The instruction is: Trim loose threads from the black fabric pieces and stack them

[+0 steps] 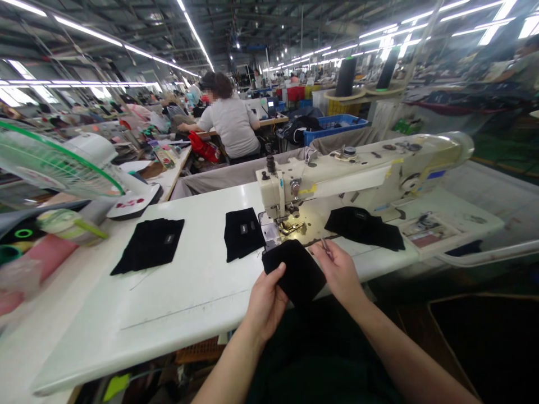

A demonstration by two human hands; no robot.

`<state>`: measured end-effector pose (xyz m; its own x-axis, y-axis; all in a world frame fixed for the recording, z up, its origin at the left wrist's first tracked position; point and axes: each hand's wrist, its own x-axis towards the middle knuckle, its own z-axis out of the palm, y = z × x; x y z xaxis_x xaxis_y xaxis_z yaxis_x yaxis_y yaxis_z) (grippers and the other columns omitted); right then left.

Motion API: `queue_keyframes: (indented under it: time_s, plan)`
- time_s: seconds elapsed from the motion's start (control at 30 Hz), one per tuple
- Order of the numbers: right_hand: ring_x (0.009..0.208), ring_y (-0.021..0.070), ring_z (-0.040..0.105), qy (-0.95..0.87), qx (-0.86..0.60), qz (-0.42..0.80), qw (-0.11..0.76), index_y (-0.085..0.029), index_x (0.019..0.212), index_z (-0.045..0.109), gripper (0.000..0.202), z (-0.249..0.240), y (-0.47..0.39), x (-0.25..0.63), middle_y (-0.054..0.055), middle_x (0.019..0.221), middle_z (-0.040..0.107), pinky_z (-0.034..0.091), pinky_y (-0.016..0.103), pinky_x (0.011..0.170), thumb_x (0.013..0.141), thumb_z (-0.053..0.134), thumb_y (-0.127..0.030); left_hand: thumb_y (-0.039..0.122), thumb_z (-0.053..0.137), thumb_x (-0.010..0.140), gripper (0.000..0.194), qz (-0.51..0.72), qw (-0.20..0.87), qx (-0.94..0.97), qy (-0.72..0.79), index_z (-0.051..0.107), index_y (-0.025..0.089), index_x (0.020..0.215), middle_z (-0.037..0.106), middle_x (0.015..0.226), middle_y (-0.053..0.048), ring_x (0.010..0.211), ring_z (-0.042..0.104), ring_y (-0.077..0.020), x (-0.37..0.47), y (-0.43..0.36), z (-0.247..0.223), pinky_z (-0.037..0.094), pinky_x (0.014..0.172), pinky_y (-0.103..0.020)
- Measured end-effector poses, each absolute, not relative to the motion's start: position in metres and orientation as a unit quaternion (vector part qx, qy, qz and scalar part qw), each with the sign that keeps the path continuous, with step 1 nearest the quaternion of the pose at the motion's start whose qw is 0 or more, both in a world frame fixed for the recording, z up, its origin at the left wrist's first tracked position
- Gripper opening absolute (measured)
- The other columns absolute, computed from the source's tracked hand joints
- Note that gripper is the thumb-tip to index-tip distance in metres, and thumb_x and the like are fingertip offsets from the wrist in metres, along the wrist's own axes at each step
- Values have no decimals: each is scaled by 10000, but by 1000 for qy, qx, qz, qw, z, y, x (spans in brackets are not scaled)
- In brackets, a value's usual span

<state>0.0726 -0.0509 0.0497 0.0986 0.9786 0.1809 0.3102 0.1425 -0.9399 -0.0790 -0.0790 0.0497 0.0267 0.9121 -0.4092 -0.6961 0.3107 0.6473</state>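
Observation:
My left hand (269, 297) grips a black fabric piece (297, 272) by its lower left side, thumb on top. The piece is held up at the table's front edge, just in front of the sewing machine's needle area (290, 224). Close to its right edge, my right hand (339, 272) is closed around a small pointed metal tool (325, 246), perhaps thread snips; the fingers hide most of it. Flat on the table left of the needle lies a black piece with a small label (242, 235). Another black labelled piece (362, 227) rests under the machine arm.
A further stack of labelled black fabric (149, 244) lies on the white table (185, 303). A green-rimmed fan (63, 160) stands at the left. Thread cones (346, 77) rise behind the machine. A person in a grey shirt (233, 126) sits ahead, near a blue crate (334, 128).

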Motion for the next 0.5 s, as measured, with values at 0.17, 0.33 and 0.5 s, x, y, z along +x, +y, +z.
queue_keyframes:
  time_s: [0.17, 0.33, 0.5]
  plan:
    - [789, 200, 581, -654, -531, 222, 491, -227, 798, 599, 196, 48, -52, 72, 41, 843, 615, 442, 301, 728, 930, 493, -326, 117, 681, 805, 281, 581, 699, 133, 395, 665, 105, 1085, 741, 1088, -121, 1130, 646, -278, -81, -78, 50, 472, 1045, -401]
    - [797, 203, 611, -702, -530, 163, 447, -234, 856, 612, 122, 45, -54, 69, 53, 890, 642, 460, 305, 729, 897, 497, -235, 144, 699, 804, 274, 571, 692, 155, 414, 678, 116, 1075, 746, 1075, -118, 1139, 641, -289, -80, -81, 48, 469, 1048, -410]
    - [734, 191, 584, -672, -558, 188, 449, -226, 779, 562, 64, 41, -48, 70, 38, 805, 618, 460, 301, 692, 828, 522, -217, 164, 708, 803, 256, 563, 688, 158, 431, 679, 114, 1053, 753, 1048, -119, 1119, 653, -294, -80, -85, 47, 487, 1029, -407]
